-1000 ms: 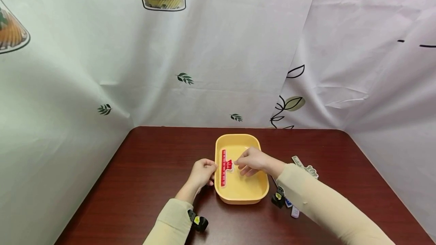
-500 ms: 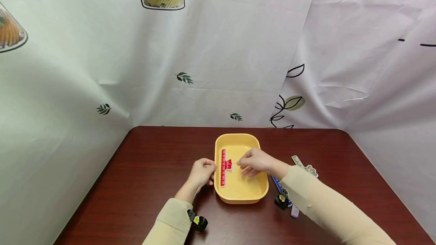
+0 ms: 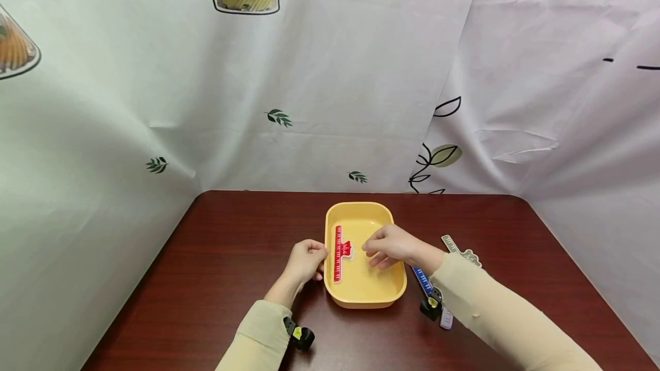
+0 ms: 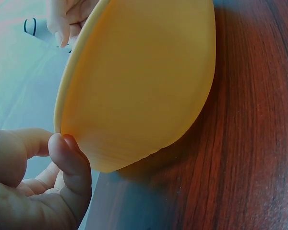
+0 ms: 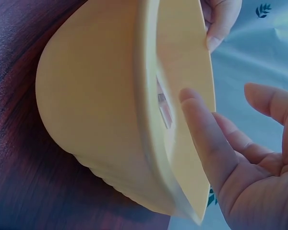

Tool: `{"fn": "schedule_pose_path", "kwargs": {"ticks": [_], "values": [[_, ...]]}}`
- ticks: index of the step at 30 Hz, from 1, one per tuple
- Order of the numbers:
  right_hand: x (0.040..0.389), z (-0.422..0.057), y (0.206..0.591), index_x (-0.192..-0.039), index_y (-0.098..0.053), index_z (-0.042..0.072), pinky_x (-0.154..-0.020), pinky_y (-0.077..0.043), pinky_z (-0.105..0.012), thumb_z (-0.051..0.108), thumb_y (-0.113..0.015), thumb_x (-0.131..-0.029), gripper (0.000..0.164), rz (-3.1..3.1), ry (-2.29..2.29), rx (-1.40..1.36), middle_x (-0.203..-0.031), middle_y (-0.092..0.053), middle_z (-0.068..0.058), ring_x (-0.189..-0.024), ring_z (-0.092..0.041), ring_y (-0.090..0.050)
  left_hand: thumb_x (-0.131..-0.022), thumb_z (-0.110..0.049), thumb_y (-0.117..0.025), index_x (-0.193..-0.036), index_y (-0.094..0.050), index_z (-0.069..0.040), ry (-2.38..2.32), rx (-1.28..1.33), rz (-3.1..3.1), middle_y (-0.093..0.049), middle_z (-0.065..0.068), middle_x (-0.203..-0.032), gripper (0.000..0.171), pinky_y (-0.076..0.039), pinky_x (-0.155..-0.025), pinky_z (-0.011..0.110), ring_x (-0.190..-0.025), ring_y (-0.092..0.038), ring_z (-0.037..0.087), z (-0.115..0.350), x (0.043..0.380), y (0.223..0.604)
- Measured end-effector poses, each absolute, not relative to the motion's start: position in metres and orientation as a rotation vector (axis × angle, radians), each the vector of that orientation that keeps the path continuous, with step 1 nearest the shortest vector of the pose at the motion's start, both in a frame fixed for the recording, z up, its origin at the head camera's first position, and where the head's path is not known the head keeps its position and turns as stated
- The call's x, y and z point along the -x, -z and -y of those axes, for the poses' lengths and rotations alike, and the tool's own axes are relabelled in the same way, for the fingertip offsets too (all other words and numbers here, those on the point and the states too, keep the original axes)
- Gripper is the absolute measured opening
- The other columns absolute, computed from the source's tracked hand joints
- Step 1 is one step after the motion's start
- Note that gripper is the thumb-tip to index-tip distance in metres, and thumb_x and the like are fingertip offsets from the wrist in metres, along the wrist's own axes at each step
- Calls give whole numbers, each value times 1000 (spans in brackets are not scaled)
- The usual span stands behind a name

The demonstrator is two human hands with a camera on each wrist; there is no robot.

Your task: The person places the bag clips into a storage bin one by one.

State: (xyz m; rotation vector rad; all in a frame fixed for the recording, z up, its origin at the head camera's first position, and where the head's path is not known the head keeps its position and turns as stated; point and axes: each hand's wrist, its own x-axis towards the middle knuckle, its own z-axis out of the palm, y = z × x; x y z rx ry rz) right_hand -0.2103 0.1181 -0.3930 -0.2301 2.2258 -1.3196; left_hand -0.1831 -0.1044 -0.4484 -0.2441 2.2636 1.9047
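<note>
The yellow plastic tray (image 3: 373, 291) stands on the table in front of me. With thumb and forefinger, my left hand (image 3: 301, 263) pinches its left rim; the grip shows clearly in the left wrist view (image 4: 53, 177). Flat inside the tray, near its left wall, lies a red ruler (image 3: 338, 268) with a decorative red shape on one side. Over the tray's right part hovers my right hand (image 3: 393, 245). Its fingers are loosely bent and hold nothing, and in the right wrist view the thumb and fingertips (image 5: 189, 96) stand apart.
Right of the tray, partly under my right forearm, lie more rulers: a blue one (image 3: 423, 280), a pale green one (image 3: 470, 257) with a decorative shape, and a light purple end (image 3: 446, 318). A white patterned cloth (image 3: 319, 73) hangs behind the dark red table (image 3: 247, 233).
My right hand has drawn slightly to the right, away from the red ruler, uncovering more of the blue ruler. The left hand and the tray stay put.
</note>
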Motion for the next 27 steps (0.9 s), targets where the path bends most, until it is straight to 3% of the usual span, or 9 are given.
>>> {"fn": "schedule_pose_path", "kwargs": {"ticks": [11, 27], "values": [[204, -124, 392, -112, -61, -7, -65, -60, -37, 19, -65, -87, 36, -2314, 1333, 298, -102, -66, -23, -79, -25, -71, -90, -9, -56, -103, -55, 5, -1913, 256, -2247, -53, 2, -67, 19, -45, -39, 20, -49, -49, 9, 105, 181, 448], [192, -146, 381, -119, -57, -6, -71, -60, -38, 25, -64, -89, 43, -2416, 1335, 317, -105, -67, -21, -84, -21, -69, -90, -11, -56, -104, -55, 4, -1899, 252, -2246, -53, 3, -69, 20, -46, -40, 20, -51, -49, 10, 105, 183, 448]]}}
